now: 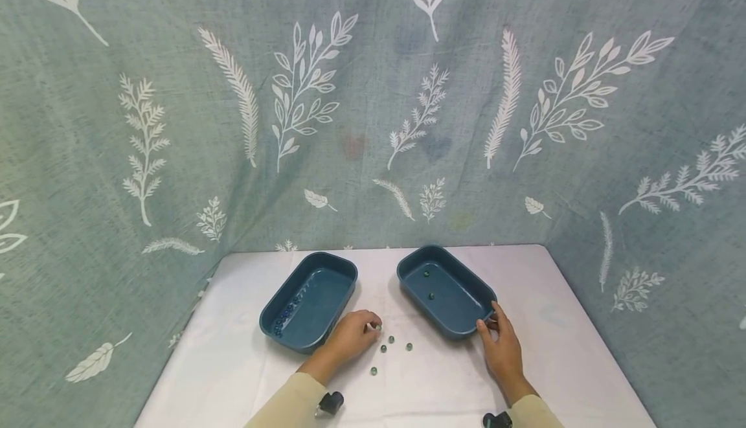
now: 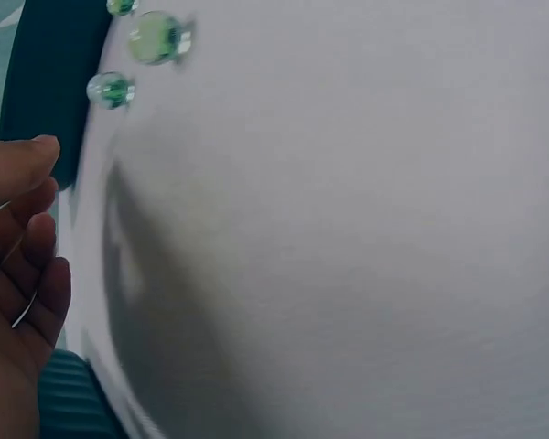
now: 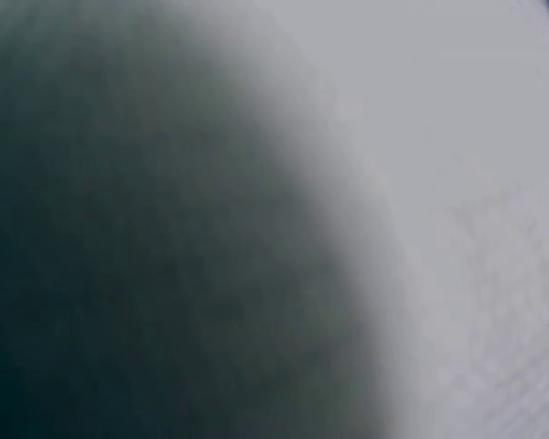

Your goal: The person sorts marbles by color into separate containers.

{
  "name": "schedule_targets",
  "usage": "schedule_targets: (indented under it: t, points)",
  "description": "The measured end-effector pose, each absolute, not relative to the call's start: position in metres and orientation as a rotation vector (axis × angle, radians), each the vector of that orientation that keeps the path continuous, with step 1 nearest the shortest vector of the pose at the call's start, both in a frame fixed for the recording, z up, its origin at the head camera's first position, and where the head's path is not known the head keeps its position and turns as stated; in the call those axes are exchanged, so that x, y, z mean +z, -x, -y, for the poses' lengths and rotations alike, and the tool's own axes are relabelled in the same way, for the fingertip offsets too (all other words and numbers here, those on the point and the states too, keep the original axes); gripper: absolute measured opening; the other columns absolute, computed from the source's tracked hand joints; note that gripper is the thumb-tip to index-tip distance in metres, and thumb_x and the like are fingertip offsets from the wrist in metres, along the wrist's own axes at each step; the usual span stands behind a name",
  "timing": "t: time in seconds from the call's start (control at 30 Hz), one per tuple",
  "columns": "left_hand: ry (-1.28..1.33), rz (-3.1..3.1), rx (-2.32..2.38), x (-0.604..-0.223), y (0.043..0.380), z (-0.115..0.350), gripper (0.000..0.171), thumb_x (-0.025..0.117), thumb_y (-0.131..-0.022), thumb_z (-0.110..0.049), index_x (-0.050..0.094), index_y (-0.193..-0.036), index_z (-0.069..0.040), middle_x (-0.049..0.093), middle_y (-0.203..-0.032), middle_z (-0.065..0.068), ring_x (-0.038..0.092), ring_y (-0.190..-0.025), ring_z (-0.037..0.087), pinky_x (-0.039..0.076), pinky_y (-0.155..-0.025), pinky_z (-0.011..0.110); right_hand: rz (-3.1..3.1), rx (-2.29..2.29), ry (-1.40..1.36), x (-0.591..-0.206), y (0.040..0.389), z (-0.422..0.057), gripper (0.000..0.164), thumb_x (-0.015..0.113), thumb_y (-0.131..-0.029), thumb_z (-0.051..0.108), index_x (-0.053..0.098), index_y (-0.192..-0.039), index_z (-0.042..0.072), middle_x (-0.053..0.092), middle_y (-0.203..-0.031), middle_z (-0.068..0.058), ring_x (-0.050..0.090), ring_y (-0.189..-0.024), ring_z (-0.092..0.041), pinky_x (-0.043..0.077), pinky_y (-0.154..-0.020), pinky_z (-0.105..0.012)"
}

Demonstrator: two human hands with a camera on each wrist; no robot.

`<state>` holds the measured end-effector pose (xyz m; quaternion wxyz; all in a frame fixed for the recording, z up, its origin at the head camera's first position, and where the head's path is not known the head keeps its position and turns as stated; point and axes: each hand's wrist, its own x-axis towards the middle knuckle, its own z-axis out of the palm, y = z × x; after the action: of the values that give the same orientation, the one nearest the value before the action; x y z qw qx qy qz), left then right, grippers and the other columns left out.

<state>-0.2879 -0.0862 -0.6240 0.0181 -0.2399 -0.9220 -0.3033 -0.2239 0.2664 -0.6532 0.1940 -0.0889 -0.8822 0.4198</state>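
My left hand [image 1: 350, 336] is beside the left blue tub, with thumb and forefinger pinching a green glass marble [image 1: 379, 327] at their tips. In the left wrist view the fingers [image 2: 50, 297] curl in, and the pinched marble is hidden. Several loose green marbles [image 1: 391, 339] lie on the white cloth just past that hand; two show large as glass balls [image 2: 156, 38] in the wrist view. My right hand [image 1: 502, 349] grips the near right corner of the right blue tub [image 1: 445, 334], thumb and fingers at its rim. Two green marbles [image 1: 431, 296] sit inside it.
The left blue tub [image 1: 319, 256] holds several dark blue marbles [image 1: 283, 318] along its left side. White cloth [image 1: 443, 382] covers the table. Leaf-patterned grey-green curtains [image 1: 373, 111] stand behind and at both sides. The right wrist view shows mostly dark blur and cloth [image 3: 467, 137].
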Motion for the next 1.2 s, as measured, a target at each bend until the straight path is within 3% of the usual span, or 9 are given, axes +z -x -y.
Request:
schedule_targets:
  t: [0.47, 1.2]
  points:
    - [0.829, 2.877, -0.922, -0.597, 0.296, 0.077, 0.015, 0.072, -0.089, -0.02, 0.073, -0.104, -0.015, 0.061, -0.089, -0.014, 0.052, -0.075, 0.005, 0.048, -0.067, 0.025, 2.477, 1.165, 0.245, -0.654, 0.225, -0.265, 0.066, 0.058, -0.097, 0.042, 0.034, -0.15, 0.012, 0.054, -0.127, -0.017, 0.056, -0.111, -0.032, 0.041, -0.095, -0.056]
    - [0.912, 2.816, -0.887, -0.577, 0.324, 0.057, 0.015, 0.073, -0.089, -0.018, 0.073, -0.103, -0.014, 0.065, -0.095, -0.011, 0.055, -0.076, 0.005, 0.048, -0.067, 0.024, 2.457, 1.188, 0.224, -0.655, 0.224, -0.268, 0.066, 0.058, -0.097, 0.042, 0.034, -0.151, 0.012, 0.054, -0.126, -0.017, 0.057, -0.11, -0.032, 0.042, -0.093, -0.056]
